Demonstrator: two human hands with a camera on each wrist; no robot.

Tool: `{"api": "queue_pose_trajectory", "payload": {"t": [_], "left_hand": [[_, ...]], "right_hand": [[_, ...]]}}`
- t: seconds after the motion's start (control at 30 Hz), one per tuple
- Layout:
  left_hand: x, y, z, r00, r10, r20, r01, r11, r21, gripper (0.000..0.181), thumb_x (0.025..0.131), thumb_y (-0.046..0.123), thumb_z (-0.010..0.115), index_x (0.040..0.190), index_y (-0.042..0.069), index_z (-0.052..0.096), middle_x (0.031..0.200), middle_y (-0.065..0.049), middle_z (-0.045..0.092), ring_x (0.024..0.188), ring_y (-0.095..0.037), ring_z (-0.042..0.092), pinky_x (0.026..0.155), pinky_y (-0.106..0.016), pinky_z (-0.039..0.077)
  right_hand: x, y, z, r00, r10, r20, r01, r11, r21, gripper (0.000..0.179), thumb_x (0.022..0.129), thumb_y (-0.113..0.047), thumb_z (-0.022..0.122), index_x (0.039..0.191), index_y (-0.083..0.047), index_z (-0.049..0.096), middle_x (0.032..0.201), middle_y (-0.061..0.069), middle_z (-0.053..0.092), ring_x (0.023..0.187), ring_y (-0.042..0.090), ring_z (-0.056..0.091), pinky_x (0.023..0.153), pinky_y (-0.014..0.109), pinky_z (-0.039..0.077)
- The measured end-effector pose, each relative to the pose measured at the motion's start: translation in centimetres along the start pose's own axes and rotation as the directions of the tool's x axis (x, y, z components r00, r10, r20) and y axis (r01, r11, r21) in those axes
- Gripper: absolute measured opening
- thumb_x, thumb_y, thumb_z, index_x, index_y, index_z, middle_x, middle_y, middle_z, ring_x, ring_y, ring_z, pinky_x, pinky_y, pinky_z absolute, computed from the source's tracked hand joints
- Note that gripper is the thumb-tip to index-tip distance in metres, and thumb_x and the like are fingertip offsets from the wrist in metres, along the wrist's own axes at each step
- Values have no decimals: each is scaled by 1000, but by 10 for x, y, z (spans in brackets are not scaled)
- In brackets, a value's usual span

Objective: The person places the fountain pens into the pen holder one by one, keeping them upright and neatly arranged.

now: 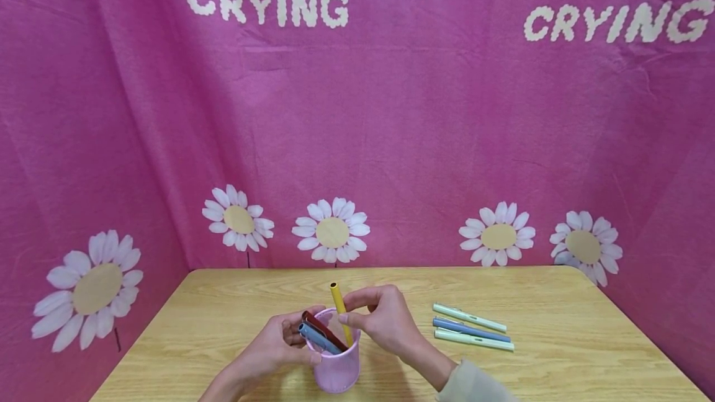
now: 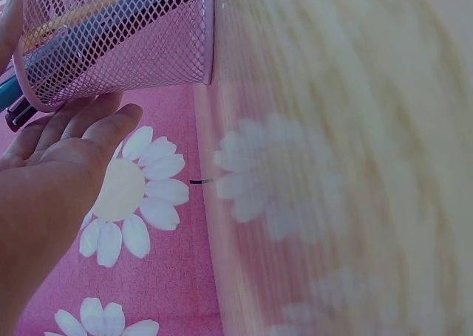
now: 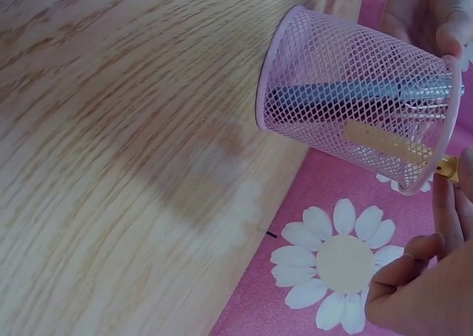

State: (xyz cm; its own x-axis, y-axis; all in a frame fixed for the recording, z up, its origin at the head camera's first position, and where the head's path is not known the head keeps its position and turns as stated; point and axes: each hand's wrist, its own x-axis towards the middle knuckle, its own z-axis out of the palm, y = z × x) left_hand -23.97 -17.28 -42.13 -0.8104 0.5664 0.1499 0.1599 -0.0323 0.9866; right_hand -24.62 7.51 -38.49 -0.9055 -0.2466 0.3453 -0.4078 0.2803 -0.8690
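Note:
A pink mesh pen cup (image 1: pixel 337 374) stands upright near the table's front edge. My left hand (image 1: pixel 270 346) holds it at the rim, thumb on the near side and fingers on the far side. Between thumb and fingers, my right hand (image 1: pixel 388 321) pinches a yellow pen (image 1: pixel 337 298) whose lower part is inside the cup, as the right wrist view shows through the mesh (image 3: pixel 325 55). Leaning left in the cup are a dark red pen (image 1: pixel 318 326) and a blue pen (image 1: pixel 321 339). In the left wrist view, the left fingers (image 2: pixel 103 129) lie beside the cup's rim.
Two mint green pens (image 1: pixel 469 315) (image 1: pixel 475 340) and a blue pen (image 1: pixel 475 329) lie side by side on the wooden table (image 1: pixel 581 340), right of the right hand. A magenta cloth (image 1: pixel 413 141) with daisies and lettering hangs behind and at both sides.

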Motion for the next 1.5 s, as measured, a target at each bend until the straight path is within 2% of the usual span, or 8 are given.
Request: {"api": "queue_pose_trajectory", "payload": {"t": [0.27, 0.4, 0.53, 0.7, 0.93, 1.0, 1.23, 1.5], "left_hand": [[0, 1, 1, 1000, -18, -15, 18, 1000, -1, 75, 91, 3, 81, 154, -12, 42, 144, -27, 59, 120, -27, 66, 101, -28, 51], [0, 0, 1, 1000, -18, -17, 18, 1000, 7, 77, 90, 3, 81, 154, -13, 41, 143, -27, 60, 117, -26, 68, 99, -29, 51], [-1, 0, 1, 1000, -20, -16, 20, 1000, 9, 76, 91, 4, 81, 154, -12, 42, 140, -26, 62, 112, -24, 68, 96, -30, 54], [0, 1, 0, 999, -30, -14, 30, 999, 13, 73, 92, 4, 80, 154, -10, 44, 144, -24, 60, 116, -26, 67, 96, -31, 54], [-1, 3, 1, 996, -75, -44, 76, 997, 19, 75, 90, 4, 82, 153, -10, 45, 136, -22, 66, 112, -24, 67, 96, -29, 53], [0, 3, 1, 997, -73, -40, 73, 997, 19, 74, 90, 5, 82, 153, -9, 46, 138, -22, 65, 113, -24, 67, 98, -29, 52], [-1, 2, 0, 995, -91, -42, 92, 996, 18, 76, 90, 5, 82, 154, -9, 44, 131, -17, 69, 108, -24, 66, 94, -30, 54], [0, 2, 0, 997, -66, -35, 66, 998, 4, 76, 90, 3, 81, 154, -10, 43, 140, -22, 64, 111, -23, 66, 97, -28, 52]], "right_hand": [[-1, 2, -1, 1000, -2, 7, 2, 999, -39, 17, 81, -10, 90, 97, -11, 84, 87, -4, 79, 96, 17, 64, 83, 38, 49], [-1, 2, 0, 1000, -14, 6, 14, 999, -48, 17, 81, -9, 90, 97, -11, 85, 86, -4, 78, 94, 18, 65, 78, 32, 48], [-1, 2, 1, 1000, -29, 4, 29, 997, -66, 17, 81, -9, 90, 97, -11, 85, 86, -6, 78, 94, 18, 66, 79, 31, 49], [-1, 4, 3, 999, -47, 2, 47, 994, -99, 17, 81, -10, 90, 97, -13, 85, 86, -8, 78, 96, 15, 68, 88, 40, 52], [-1, 3, 1, 997, -83, -6, 82, 989, -126, 15, 82, -11, 90, 96, -15, 84, 84, -11, 76, 99, 17, 69, 97, 58, 49], [-2, 2, -2, 996, -86, -8, 85, 988, -132, 15, 82, -11, 90, 96, -15, 84, 84, -12, 76, 100, 18, 68, 95, 56, 50], [-6, -3, -15, 998, -57, -18, 53, 983, -177, 14, 82, -15, 90, 93, -19, 83, 80, -16, 73, 93, 14, 66, 81, 35, 47], [-15, 0, -35, 999, -33, -19, 29, 981, -194, 12, 81, -15, 91, 90, -18, 82, 78, -14, 71, 87, 12, 63, 72, 28, 43]]}}
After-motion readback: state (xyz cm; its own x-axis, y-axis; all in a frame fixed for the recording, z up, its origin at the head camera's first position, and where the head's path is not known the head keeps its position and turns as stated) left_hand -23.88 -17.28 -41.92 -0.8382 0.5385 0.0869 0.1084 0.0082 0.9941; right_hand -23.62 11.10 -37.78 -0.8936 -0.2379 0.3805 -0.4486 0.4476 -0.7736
